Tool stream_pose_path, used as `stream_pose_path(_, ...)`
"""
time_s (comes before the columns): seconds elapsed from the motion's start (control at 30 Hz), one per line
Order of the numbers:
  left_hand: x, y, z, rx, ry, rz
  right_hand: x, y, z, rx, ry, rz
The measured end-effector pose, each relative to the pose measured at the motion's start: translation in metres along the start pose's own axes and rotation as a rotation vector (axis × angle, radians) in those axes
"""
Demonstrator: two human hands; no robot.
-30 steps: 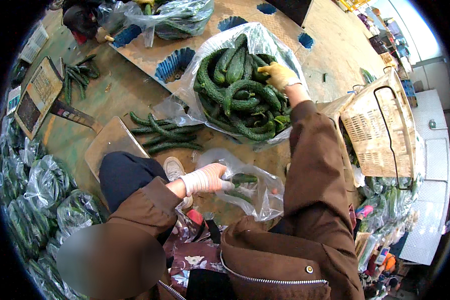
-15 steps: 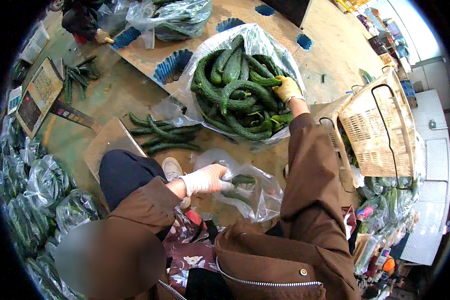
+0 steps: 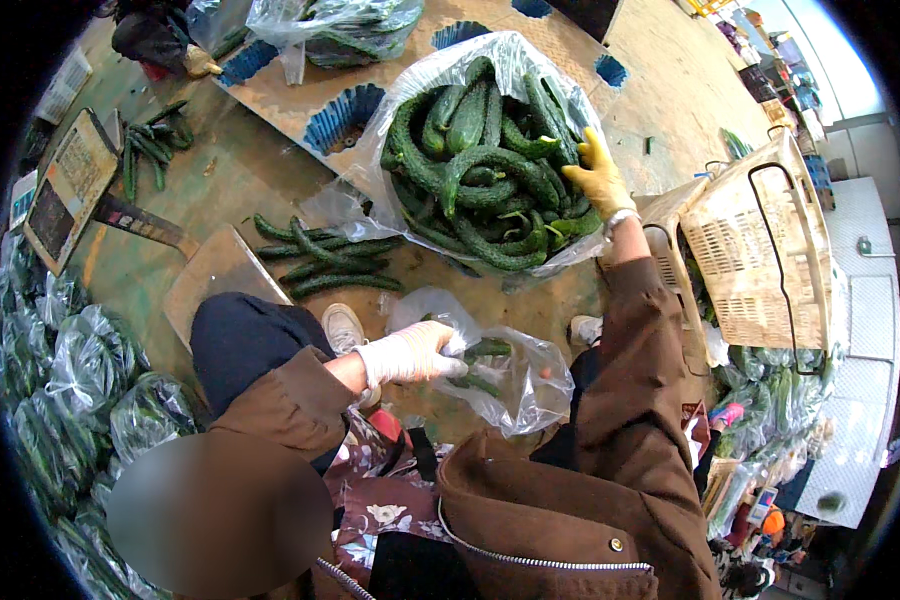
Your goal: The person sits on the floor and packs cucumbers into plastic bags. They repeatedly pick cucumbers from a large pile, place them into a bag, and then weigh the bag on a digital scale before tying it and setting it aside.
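Note:
My left hand point(image 3: 410, 352), in a white glove, grips the mouth of a small clear plastic bag point(image 3: 525, 390) with a few cucumbers in it, held low in front of my knees. My right hand point(image 3: 595, 175), in a yellow glove, reaches out to the right rim of a big clear sack of green cucumbers point(image 3: 470, 150). Its fingers lie against the cucumbers there, and whether they grip one is hidden.
Loose cucumbers point(image 3: 330, 265) lie on the floor by a flat board point(image 3: 220, 275). A woven basket point(image 3: 760, 250) stands at the right, a scale point(image 3: 65, 190) at the left. Bagged cucumbers point(image 3: 80, 370) pile along the left edge. Another person point(image 3: 155, 40) works at the top left.
My right hand has slid down and to the right across the big sack, toward its right rim. My left hand and the small bag have stayed in place.

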State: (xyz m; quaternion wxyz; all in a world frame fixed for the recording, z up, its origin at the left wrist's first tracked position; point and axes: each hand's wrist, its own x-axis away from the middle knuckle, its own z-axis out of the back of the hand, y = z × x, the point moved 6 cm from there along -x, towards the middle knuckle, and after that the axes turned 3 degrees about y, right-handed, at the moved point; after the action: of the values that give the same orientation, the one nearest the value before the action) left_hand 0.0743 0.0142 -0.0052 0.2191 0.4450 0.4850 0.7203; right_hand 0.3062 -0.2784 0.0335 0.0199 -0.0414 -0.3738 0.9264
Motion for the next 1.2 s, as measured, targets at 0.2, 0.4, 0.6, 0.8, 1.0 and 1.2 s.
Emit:
stream_pose_path(0.2, -0.009, -0.01, -0.002, -0.054, 0.018, 0.01, -0.028, -0.008, -0.023, 0.529, 0.016, -0.152)
stream_pose_path(0.4, 0.002, -0.015, 0.008, -0.039, 0.049, 0.028, -0.015, -0.025, -0.005, 0.435, 0.138, -0.162)
stream_pose_path(0.6, 0.006, -0.005, 0.002, 0.004, 0.018, -0.011, 0.014, -0.03, 0.028, -0.051, 0.245, 0.115)
stream_pose_path(0.8, 0.0, -0.003, 0.001, -0.08, 0.046, -0.035, 0.03, -0.139, -0.071, 0.671, -0.357, 0.628)
stream_pose_path(1.0, 0.002, 0.003, 0.012, -0.093, 0.07, 0.002, 0.007, -0.127, -0.086, 0.86, -0.531, 0.169)
stream_pose_path(1.2, -0.002, -0.017, 0.016, -0.03, 0.204, -0.124, 0.063, -0.128, -0.026, 0.575, 0.17, 0.418)
